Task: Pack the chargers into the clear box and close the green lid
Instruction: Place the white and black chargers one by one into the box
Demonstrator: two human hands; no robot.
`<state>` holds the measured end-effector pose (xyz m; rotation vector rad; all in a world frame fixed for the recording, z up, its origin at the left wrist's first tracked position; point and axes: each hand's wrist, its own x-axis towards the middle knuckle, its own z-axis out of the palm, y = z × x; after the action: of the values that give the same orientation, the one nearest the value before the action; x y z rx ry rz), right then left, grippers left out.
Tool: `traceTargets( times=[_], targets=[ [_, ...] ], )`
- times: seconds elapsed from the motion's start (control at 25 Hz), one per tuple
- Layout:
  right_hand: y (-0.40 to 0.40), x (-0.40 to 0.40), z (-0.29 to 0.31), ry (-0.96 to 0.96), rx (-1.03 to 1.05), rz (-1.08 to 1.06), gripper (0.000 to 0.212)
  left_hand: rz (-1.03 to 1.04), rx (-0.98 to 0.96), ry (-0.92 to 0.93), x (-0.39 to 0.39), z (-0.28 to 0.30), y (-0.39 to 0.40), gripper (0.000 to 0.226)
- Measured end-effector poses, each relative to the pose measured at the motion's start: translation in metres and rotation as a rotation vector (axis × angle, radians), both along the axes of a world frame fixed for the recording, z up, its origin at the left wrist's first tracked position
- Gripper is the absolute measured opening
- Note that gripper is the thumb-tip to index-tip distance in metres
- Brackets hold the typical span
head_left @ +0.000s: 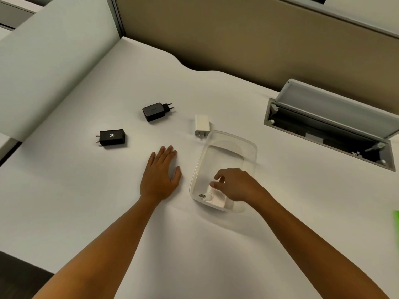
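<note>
The clear box (250, 147) stands open on the white desk. Inside its near end lies a white charger (212, 198), and my right hand (235, 184) reaches into the box with its fingertips on that charger. My left hand (160, 173) rests flat on the desk left of the box, fingers apart, holding nothing. A second white charger (201, 125) lies just beyond the box's far left corner. Two black chargers lie farther left: one with round pins (156, 111) and one with a logo (111, 137). A sliver of the green lid (396, 221) shows at the right edge.
A grey cable hatch (328, 124) with its flap raised is set into the desk (216, 244) at the right. Partition walls (216, 35) run along the back and left. The desk's left edge drops off near the logo charger.
</note>
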<state>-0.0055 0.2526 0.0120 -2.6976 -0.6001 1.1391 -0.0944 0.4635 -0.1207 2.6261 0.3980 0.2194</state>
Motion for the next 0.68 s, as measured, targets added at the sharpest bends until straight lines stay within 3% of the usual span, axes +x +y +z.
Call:
traceTargets(
  times=[0.28,0.36,0.52,0.6,0.68],
  targets=[
    [0.039,0.091,0.039,-0.437,0.426,-0.173,0.020,0.006,-0.005,-0.004,0.000,0.000,0.000,0.057],
    [0.061,0.126,0.030,-0.513,0.431,-0.003,0.020,0.009,-0.002,-0.006,0.000,0.000,0.000,0.056],
    [0.093,0.174,0.004,-0.398,0.022,0.692,0.075,0.011,-0.008,0.002,0.000,-0.001,0.001,0.057],
    [0.103,0.184,-0.007,-0.392,-0.090,0.887,0.077,0.011,-0.009,0.013,0.000,-0.003,0.001,0.057],
    [0.108,0.189,-0.016,-0.412,-0.080,0.942,0.063,0.015,-0.009,0.019,0.001,-0.004,0.001,0.058]
  ],
)
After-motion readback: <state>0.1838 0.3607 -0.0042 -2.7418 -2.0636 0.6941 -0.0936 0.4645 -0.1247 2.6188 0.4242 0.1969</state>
